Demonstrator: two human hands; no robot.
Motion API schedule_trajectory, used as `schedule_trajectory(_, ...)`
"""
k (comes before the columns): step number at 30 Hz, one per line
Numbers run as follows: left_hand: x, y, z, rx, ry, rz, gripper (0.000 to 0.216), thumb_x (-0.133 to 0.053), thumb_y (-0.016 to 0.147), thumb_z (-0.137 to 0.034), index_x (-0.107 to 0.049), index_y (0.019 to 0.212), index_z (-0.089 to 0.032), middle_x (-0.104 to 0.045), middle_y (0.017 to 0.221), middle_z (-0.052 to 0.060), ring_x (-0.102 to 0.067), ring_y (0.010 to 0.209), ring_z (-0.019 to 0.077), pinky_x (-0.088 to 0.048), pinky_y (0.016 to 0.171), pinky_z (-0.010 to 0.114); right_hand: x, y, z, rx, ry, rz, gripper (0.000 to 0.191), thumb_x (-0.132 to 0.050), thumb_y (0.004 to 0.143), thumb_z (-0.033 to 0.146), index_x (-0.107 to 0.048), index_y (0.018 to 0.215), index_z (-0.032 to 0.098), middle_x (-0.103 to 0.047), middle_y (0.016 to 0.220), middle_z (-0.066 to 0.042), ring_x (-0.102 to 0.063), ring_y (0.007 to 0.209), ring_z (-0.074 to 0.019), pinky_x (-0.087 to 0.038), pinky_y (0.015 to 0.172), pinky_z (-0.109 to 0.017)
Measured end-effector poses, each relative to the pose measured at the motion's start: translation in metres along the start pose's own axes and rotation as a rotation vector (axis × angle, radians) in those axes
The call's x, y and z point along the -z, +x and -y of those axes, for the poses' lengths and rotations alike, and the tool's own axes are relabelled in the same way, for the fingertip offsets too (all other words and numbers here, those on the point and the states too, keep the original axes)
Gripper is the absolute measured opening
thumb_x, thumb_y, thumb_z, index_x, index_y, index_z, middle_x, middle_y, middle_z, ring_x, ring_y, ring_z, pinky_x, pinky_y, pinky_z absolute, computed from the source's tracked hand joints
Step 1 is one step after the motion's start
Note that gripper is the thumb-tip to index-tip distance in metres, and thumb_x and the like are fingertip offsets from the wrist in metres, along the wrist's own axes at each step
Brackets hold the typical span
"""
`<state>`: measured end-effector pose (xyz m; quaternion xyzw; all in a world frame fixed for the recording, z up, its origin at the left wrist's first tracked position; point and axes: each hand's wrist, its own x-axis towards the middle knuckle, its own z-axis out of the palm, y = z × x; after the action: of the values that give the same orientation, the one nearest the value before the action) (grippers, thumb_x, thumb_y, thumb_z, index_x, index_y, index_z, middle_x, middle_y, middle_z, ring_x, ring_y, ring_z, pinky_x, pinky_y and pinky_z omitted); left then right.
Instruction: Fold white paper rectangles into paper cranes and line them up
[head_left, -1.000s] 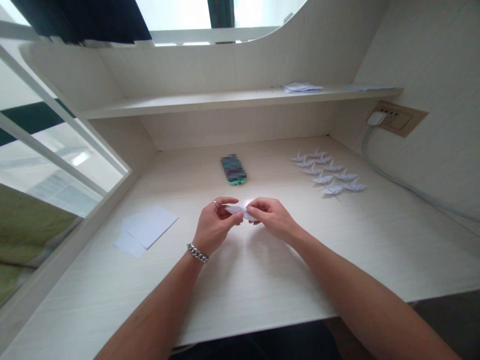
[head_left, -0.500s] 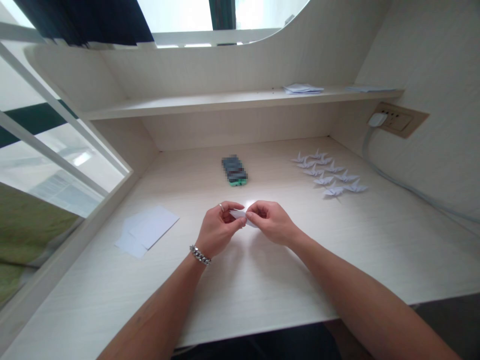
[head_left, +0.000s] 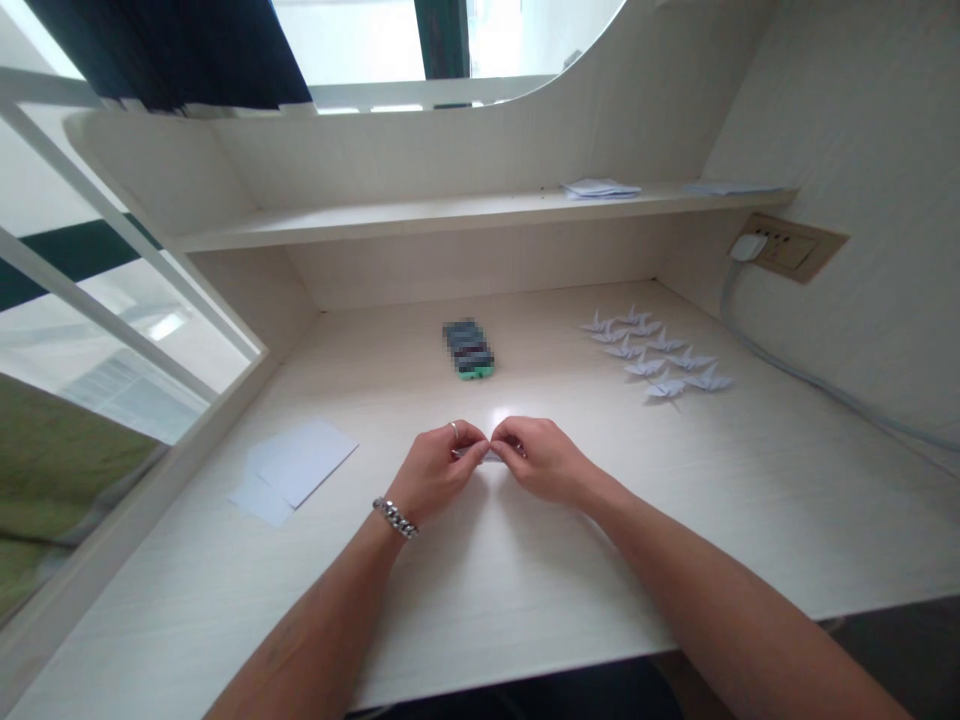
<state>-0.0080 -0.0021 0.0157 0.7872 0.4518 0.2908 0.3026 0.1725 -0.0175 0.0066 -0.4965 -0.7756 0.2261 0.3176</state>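
Between my two hands is a small folded piece of white paper (head_left: pixel 491 457), mostly covered by the fingers. My left hand (head_left: pixel 444 465), with a ring and a chain bracelet at the wrist, pinches its left side. On the right side, the thumb and fingers of my right hand (head_left: pixel 541 459) are closed on the same paper. The thumbs nearly touch each other. Several white paper cranes (head_left: pixel 665 387) stand grouped on the desk, beyond my right hand. To the left of my left hand lie a few flat white paper sheets (head_left: pixel 311 463), overlapping.
A blurred dark object with a green edge (head_left: pixel 470 350) lies beyond my hands on the pale desk (head_left: pixel 525 610). Folded papers (head_left: pixel 600 189) rest on the shelf (head_left: pixel 420 219). A white plug sits in the wall socket (head_left: pixel 795 249), its grey cable (head_left: pixel 810 374) running along the right.
My fingers have drawn closer together over the folded paper, so less of it shows. The view has tilted slightly; cranes and sheets stay where they were.
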Motion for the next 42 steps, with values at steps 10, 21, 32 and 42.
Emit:
schedule_trajectory(10, 0.005, -0.003, -0.005, -0.062, 0.269, 0.112, 0.018, -0.046, 0.088, -0.021, -0.063, 0.082, -0.017, -0.067, 0.077, 0.004, -0.058, 0.067, 0.0152, -0.041, 0.063, 0.026, -0.002, 0.0, 0.0, -0.026, -0.071, 0.087, 0.015, -0.052, 0.087, 0.024, -0.065, 0.083, 0.019, -0.068, 0.08, -0.004, -0.055, 0.069, -0.014, -0.036, 0.063, -0.025)
schedule_trajectory(21, 0.006, -0.003, -0.005, -0.035, 0.192, 0.07, 0.02, -0.051, 0.085, -0.029, -0.066, 0.075, -0.019, -0.065, 0.067, 0.002, -0.055, 0.061, 0.0152, -0.037, 0.058, 0.025, -0.003, 0.0, 0.001, 0.006, -0.005, 0.046, 0.014, -0.053, 0.085, 0.022, -0.064, 0.077, 0.019, -0.064, 0.073, -0.002, -0.051, 0.063, -0.0124, -0.034, 0.059, -0.024)
schedule_trajectory(32, 0.013, -0.004, -0.007, -0.007, 0.094, 0.044, 0.016, -0.055, 0.08, -0.023, -0.068, 0.073, -0.018, -0.065, 0.064, 0.001, -0.053, 0.059, 0.0132, -0.037, 0.057, 0.024, 0.012, 0.001, -0.003, 0.007, 0.041, 0.102, 0.016, -0.051, 0.083, 0.02, -0.065, 0.075, 0.018, -0.062, 0.068, 0.001, -0.048, 0.059, -0.0104, -0.033, 0.055, -0.022)
schedule_trajectory(42, 0.012, -0.006, -0.01, -0.029, 0.109, 0.083, 0.018, -0.054, 0.08, -0.024, -0.07, 0.074, -0.017, -0.065, 0.063, 0.001, -0.053, 0.058, 0.0131, -0.036, 0.055, 0.024, 0.009, 0.001, -0.005, 0.01, 0.161, 0.119, 0.013, -0.055, 0.084, 0.023, -0.068, 0.084, 0.018, -0.068, 0.079, -0.002, -0.056, 0.069, -0.0124, -0.039, 0.062, -0.023)
